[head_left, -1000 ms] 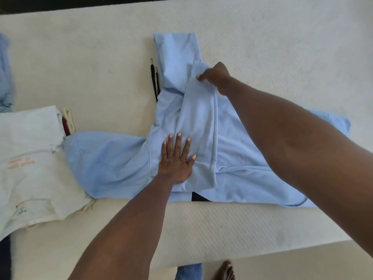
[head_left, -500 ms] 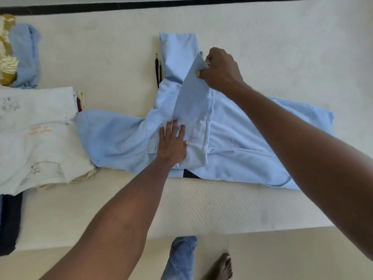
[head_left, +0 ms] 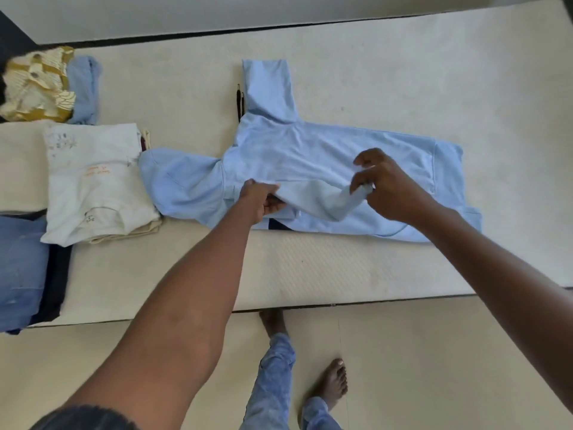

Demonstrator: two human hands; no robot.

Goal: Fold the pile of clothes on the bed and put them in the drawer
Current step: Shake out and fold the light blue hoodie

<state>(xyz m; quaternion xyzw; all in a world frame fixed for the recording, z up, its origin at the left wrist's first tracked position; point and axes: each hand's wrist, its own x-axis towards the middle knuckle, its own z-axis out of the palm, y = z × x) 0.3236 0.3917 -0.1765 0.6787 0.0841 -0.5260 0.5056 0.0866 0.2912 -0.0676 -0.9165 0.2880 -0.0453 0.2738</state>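
My left hand (head_left: 263, 201) and right hand (head_left: 383, 184) grip the blue hoodie (head_left: 325, 156); folded white shirt (head_left: 93, 181) lies left, bare bed (head_left: 403, 72) beyond.

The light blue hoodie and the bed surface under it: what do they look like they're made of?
Light blue hoodie: soft matte knit, probably cotton fleece; it drapes thickly, creases softly, and shows ribbed cuff and hem bands where the left hand and right hand grip it. Bed: cream woven or quilted fabric, matte, with a fine ribbed texture; exact fibre can't be told.

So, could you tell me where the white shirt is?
In the head view, the white shirt lies folded on the bed's left side, touching the blue hoodie.
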